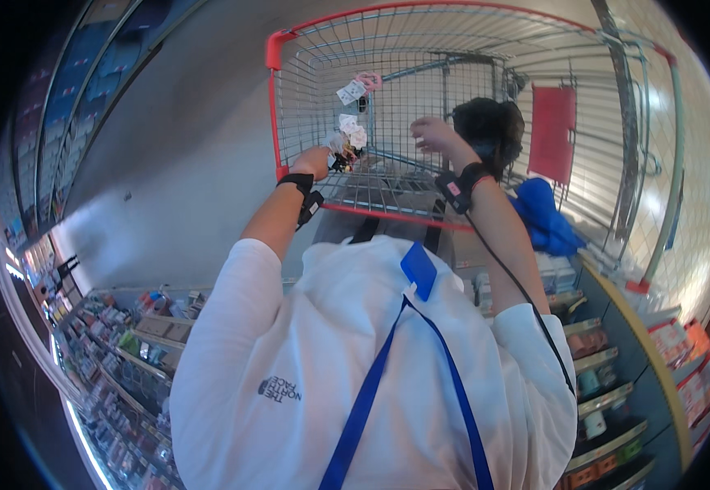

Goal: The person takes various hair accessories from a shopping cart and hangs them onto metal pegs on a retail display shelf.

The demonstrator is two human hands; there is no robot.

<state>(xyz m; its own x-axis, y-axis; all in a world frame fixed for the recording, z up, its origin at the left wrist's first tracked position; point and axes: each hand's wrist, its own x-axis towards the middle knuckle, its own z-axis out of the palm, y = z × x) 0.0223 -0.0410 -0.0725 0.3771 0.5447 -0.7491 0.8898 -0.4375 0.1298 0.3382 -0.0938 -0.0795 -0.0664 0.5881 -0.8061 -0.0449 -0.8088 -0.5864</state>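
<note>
A wire shopping cart [385,214] with red plastic edging stands before me. My left hand [312,163] is at its near left side, fingers at a bunch of small packaged items with white tags [344,153]; whether it grips them or only touches them cannot be told. Over the basket hangs my right hand [433,135], fingers apart and nothing in them. Farther in, at the left of the cart, are a white card [352,92] and a pink looped item [369,81]. A dark furry-looking object or head of hair [489,135] shows just beyond my right wrist.
A red panel [552,133] sits on the cart's right part. Blue cloth [544,217] lies beside my right forearm. Stocked store shelves [600,407] stand at the lower right, and more [140,355] at the lower left. Tall shelving [79,79] rises at the upper left.
</note>
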